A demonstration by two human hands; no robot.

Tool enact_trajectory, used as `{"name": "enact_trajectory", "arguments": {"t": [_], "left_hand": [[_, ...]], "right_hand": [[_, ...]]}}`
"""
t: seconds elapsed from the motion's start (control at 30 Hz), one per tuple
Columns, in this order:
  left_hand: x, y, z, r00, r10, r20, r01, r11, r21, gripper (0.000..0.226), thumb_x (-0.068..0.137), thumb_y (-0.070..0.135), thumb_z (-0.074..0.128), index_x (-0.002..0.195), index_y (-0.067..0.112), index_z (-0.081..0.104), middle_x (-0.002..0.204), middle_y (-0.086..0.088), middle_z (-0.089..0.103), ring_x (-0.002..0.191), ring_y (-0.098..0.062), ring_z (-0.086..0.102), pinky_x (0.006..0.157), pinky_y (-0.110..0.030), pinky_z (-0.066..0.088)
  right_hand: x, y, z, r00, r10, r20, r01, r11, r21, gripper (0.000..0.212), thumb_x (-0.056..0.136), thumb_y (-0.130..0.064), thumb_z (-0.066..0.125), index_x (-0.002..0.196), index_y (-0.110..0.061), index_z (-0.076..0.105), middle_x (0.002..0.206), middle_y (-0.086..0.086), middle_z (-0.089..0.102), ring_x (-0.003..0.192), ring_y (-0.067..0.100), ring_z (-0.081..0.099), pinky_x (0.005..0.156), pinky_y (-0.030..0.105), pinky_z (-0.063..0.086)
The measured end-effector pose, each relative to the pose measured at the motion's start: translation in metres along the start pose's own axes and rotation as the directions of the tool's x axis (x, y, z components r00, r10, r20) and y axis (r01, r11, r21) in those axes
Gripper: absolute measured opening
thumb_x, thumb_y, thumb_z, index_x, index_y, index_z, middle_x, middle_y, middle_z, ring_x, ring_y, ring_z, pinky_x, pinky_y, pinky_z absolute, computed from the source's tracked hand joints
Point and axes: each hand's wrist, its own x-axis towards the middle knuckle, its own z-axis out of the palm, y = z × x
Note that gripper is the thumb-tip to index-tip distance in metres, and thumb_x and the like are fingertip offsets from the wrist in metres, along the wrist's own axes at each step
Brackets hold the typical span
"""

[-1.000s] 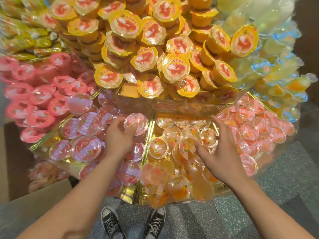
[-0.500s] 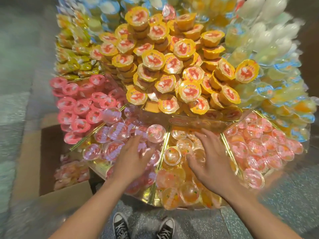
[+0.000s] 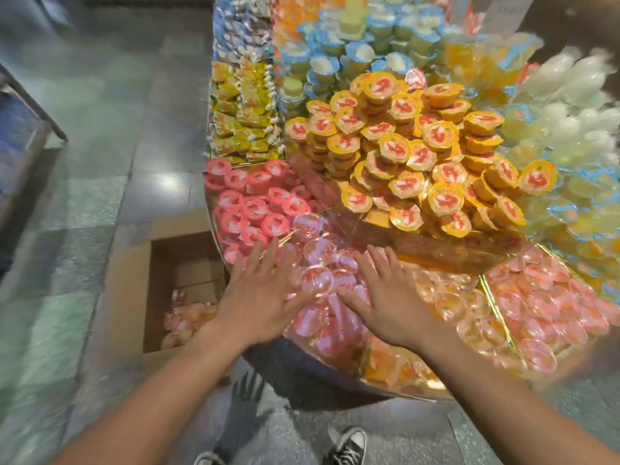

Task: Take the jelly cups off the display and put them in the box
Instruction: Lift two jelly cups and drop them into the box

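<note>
I stand on a floor (image 3: pixel 100 229) of large square stone tiles, grey-green and speckled, polished to a shine, with thin darker joints between them. The tiles run along my left side, up to the top edge of the view, and under me at the bottom. A soft white patch of reflected light (image 3: pixel 174 187) sits on one tile to my left, and fainter gleams spread over its neighbours. Dark shadows (image 3: pixel 248 407) lie across the tiles close in front of me. At the far left edge a dark metal bar (image 3: pixel 37 109) slants across a blurred blue surface (image 3: pixel 13 129); I cannot tell what piece of furniture it is. The top right corner (image 3: pixel 590 15) is dark.
</note>
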Motion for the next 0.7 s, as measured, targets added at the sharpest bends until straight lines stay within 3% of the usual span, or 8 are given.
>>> {"name": "enact_trajectory", "arguments": {"t": [0.1, 0.23, 0.33, 0.43, 0.57, 0.7], "left_hand": [[-0.017, -0.043, -0.021, 1.000, -0.013, 0.010, 0.014, 1.000, -0.009, 0.086, 0.088, 0.079, 0.012, 0.159, 0.032, -0.001, 0.167, -0.003, -0.012, 0.153, -0.026, -0.016, 0.121, -0.052, -0.005], [-0.042, -0.099, -0.052, 1.000, 0.006, -0.001, -0.006, 1.000, 0.023, 0.087, 0.089, 0.080, 0.016, 0.159, 0.032, 0.000, 0.168, -0.003, -0.008, 0.154, -0.026, -0.009, 0.123, -0.055, -0.001], [-0.057, -0.145, -0.068, 0.999, 0.004, -0.032, -0.003, 0.999, 0.032, 0.087, 0.088, 0.082, 0.014, 0.159, 0.033, 0.002, 0.168, -0.003, -0.001, 0.154, -0.028, -0.004, 0.122, -0.057, 0.004], [-0.066, -0.192, -0.079, 1.000, -0.005, -0.016, 0.006, 0.999, 0.051, 0.095, 0.080, 0.086, 0.002, 0.159, 0.033, 0.001, 0.168, -0.003, 0.001, 0.154, -0.027, -0.006, 0.122, -0.056, 0.002], [-0.064, -0.245, -0.093, 1.000, -0.009, 0.019, 0.007, 0.997, 0.081, 0.124, 0.053, 0.092, -0.029, 0.158, 0.032, -0.005, 0.168, -0.003, -0.007, 0.154, -0.027, -0.012, 0.123, -0.055, -0.002], [-0.046, -0.294, -0.099, 0.999, -0.044, 0.010, 0.043, 0.996, 0.079, 0.117, 0.060, 0.091, -0.021, 0.159, 0.031, -0.002, 0.168, -0.002, -0.004, 0.154, -0.026, -0.012, 0.123, -0.055, -0.002]], "right_hand": [[0.004, -0.052, -0.002, 0.999, 0.014, -0.033, -0.014, 1.000, -0.010, 0.095, 0.083, -0.083, 0.008, 0.160, -0.027, 0.013, 0.168, 0.005, 0.008, 0.155, 0.031, 0.001, 0.124, 0.053, 0.007], [0.008, -0.117, -0.002, 0.996, 0.022, -0.084, -0.021, 1.000, 0.006, 0.093, 0.083, -0.085, 0.010, 0.159, -0.031, 0.014, 0.167, 0.005, 0.015, 0.153, 0.031, 0.010, 0.123, 0.052, 0.015], [0.014, -0.162, -0.003, 0.995, 0.024, -0.094, -0.021, 0.999, 0.029, 0.091, 0.086, -0.084, 0.013, 0.160, -0.029, 0.015, 0.168, 0.003, 0.011, 0.154, 0.027, 0.007, 0.125, 0.048, 0.011], [0.024, -0.205, -0.004, 0.995, -0.007, -0.104, 0.015, 0.997, 0.070, 0.102, 0.078, -0.089, 0.007, 0.160, -0.029, 0.014, 0.168, 0.006, 0.011, 0.155, 0.027, 0.006, 0.125, 0.049, 0.011], [0.054, -0.251, -0.002, 0.991, -0.069, -0.112, 0.073, 0.997, 0.032, 0.098, 0.082, -0.087, 0.013, 0.161, -0.030, 0.010, 0.169, 0.005, 0.007, 0.155, 0.027, 0.004, 0.125, 0.048, 0.007], [0.092, -0.288, 0.003, 0.991, -0.116, -0.061, 0.117, 0.993, 0.003, 0.094, 0.087, -0.084, 0.024, 0.161, -0.030, 0.002, 0.169, 0.002, -0.002, 0.155, 0.026, -0.005, 0.124, 0.046, 0.006]]}}
